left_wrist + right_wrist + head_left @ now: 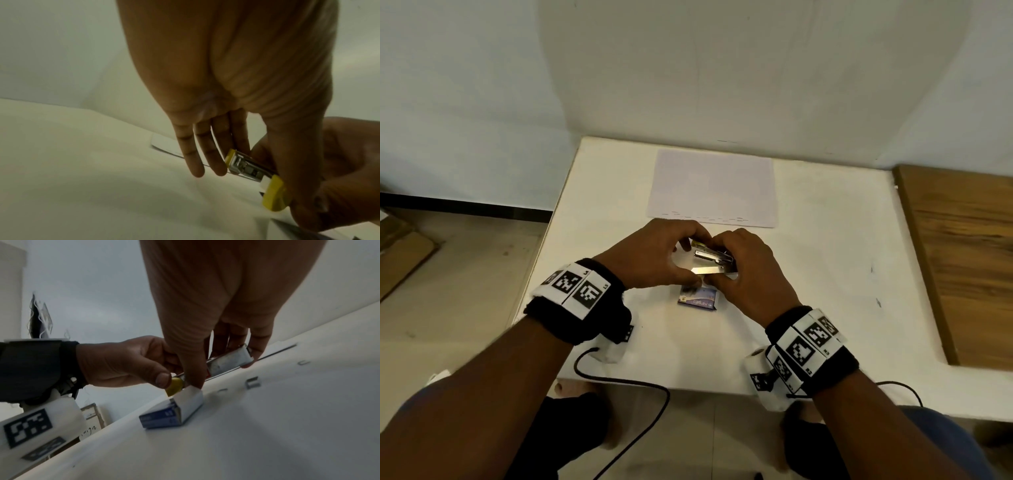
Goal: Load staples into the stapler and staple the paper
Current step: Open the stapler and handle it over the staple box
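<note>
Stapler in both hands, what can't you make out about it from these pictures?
- Head view: whether staples sit in the stapler's open channel; too small, and the left hand and right hand cover its ends.
- Left wrist view: the stapler's rear, hidden behind the thumb; blurred.
- Right wrist view: the stapler's top, hidden by fingers.

Bare forearms, no sleeves visible. Left wrist band (575,303), lower left of centre in the head view: black fuzzy strap carrying white panels printed with black square-pattern markers, small labels "L4", "L5". A white housing sits under the wrist; a black cable (619,380) loops from it toward the bottom of the frame. Right wrist band (813,346), lower right: same black strap, white marker panels, white housing, thin black cable trailing right. Dark trousers and blue shirt edges at bottom.
</note>
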